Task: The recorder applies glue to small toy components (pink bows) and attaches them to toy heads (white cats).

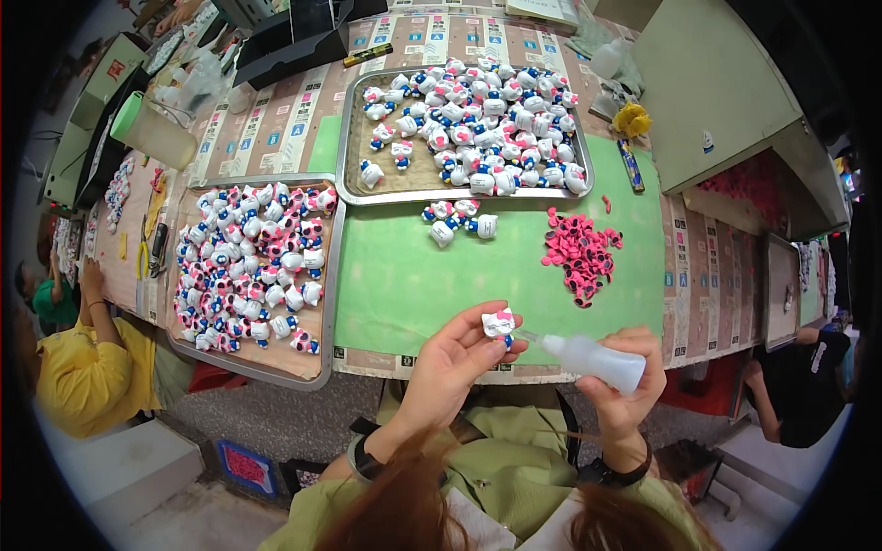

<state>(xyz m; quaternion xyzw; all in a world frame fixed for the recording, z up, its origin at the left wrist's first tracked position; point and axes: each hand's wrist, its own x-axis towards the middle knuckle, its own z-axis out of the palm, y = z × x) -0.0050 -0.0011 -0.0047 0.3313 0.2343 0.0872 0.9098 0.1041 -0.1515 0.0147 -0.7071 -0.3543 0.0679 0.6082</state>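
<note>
My left hand [443, 365] pinches a small white cat figurine [497, 323] with a pink bow and blue clothes, its face turned up. In my right hand [625, 395] is a translucent squeeze bottle [593, 363], tilted so its thin nozzle points at the figurine. The nozzle tip is close to the figurine's side; whether it touches, I cannot tell. Beyond my hands, a heap of small pink-and-black pieces [581, 259] lies on the green mat [395, 294]. Several similar figurines [457, 220] rest on the mat farther off, by the metal tray [364, 151] full of them.
A second metal tray [333, 294] at left holds figurines, many with pink-and-black pieces. A green-lidded jar [152, 129], pliers [142, 257], a glue tube [630, 165] and a grey cabinet [735, 83] surround the work area. People sit at both sides, one in a yellow shirt [87, 372].
</note>
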